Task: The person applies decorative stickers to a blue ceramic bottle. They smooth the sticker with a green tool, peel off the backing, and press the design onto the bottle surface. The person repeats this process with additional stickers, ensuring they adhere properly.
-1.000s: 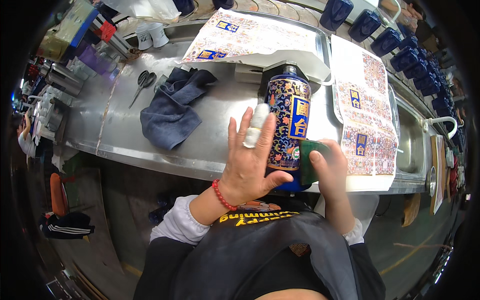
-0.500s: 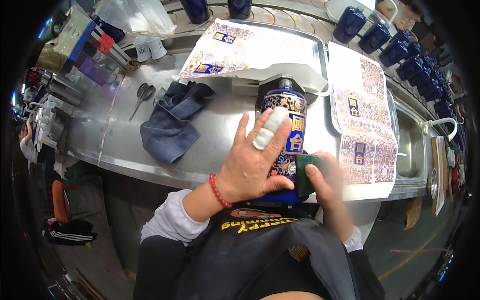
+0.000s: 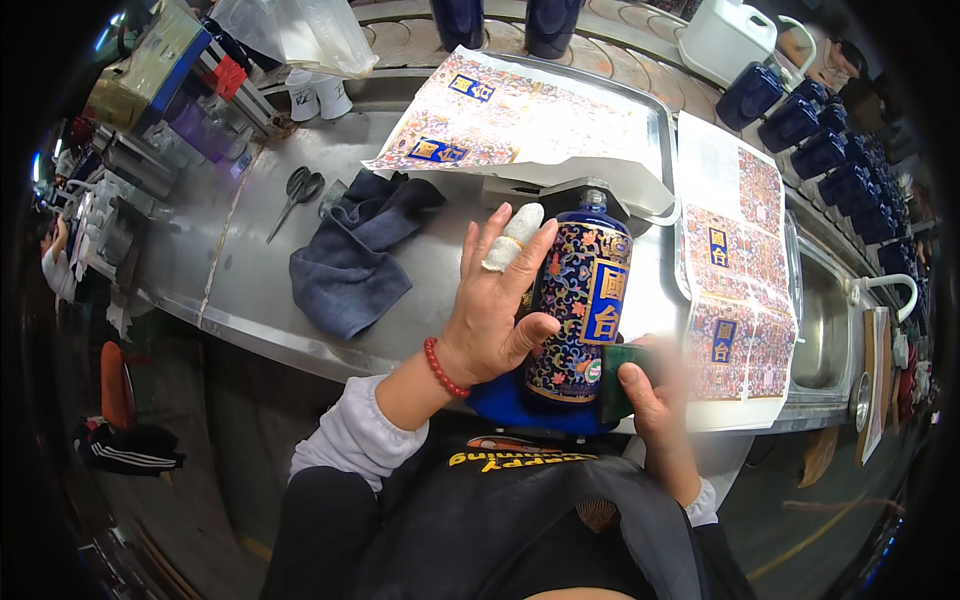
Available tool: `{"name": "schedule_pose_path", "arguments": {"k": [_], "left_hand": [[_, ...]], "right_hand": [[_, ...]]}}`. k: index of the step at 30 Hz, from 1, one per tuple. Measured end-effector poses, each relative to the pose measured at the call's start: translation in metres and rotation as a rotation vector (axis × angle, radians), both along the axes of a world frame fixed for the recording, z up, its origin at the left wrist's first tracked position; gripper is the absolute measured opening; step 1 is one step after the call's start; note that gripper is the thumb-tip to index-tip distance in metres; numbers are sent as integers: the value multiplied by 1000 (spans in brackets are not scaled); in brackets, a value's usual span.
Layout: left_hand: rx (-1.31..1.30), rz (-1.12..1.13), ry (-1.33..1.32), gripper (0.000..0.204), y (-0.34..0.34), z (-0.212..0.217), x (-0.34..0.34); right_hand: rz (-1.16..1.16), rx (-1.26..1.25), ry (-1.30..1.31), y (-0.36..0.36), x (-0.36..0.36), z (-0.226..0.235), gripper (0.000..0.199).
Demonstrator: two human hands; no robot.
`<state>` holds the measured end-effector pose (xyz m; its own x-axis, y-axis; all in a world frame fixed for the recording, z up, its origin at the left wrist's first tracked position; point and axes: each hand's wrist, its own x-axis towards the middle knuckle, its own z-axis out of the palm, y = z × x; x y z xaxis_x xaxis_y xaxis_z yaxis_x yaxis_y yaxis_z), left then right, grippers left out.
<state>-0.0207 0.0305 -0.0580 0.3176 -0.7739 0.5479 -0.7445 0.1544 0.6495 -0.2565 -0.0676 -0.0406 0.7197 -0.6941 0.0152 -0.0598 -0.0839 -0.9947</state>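
Note:
A dark blue bottle (image 3: 560,300) with a flowered, gold-lettered label lies in front of me, its open neck pointing away. It rests against a dark holder, with a blue support (image 3: 497,402) showing near its base. My left hand (image 3: 490,310) is at the bottle's left side, fingers spread and holding nothing; one finger wears a white cover with a band. The thumb reaches the bottle's left edge; I cannot tell if it presses. At the lower right side of the bottle, my right hand (image 3: 657,400), partly blurred, grips a flat dark green scraper (image 3: 616,385).
Printed label sheets lie on a tray (image 3: 662,120) behind and more sheets (image 3: 740,290) at the right, before a sink (image 3: 825,310). A dark blue cloth (image 3: 355,255) and scissors (image 3: 296,198) lie left. Several blue bottles (image 3: 820,152) stand far right, near a white jug (image 3: 728,42).
My left hand has come off the label's front to the bottle's left side, uncovering more of the label. The scraper stays at the right side. The whole view has shifted slightly.

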Motion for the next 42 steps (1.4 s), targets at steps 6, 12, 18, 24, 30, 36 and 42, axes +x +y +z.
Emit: {"name": "schedule_pose_path", "arguments": {"k": [6, 12, 18, 24, 30, 36, 42], "left_hand": [[56, -7, 61, 89, -3, -7, 0], [74, 20, -48, 90, -4, -1, 1], [47, 98, -163, 87, -6, 3, 5], [105, 91, -32, 86, -6, -2, 7], [63, 88, -63, 85, -1, -7, 4], [45, 92, -65, 84, -1, -10, 5], [56, 19, 115, 91, 7, -16, 3]], "right_hand": [[-24, 56, -9, 2, 1, 1, 24], [-17, 38, 5, 1, 0, -2, 24], [-13, 8, -1, 0, 0, -3, 25], [-16, 7, -7, 0, -1, -3, 25], [-32, 19, 1, -1, -2, -8, 27], [-30, 10, 1, -1, 0, -5, 27], [-30, -7, -3, -3, -8, -14, 26]]}}
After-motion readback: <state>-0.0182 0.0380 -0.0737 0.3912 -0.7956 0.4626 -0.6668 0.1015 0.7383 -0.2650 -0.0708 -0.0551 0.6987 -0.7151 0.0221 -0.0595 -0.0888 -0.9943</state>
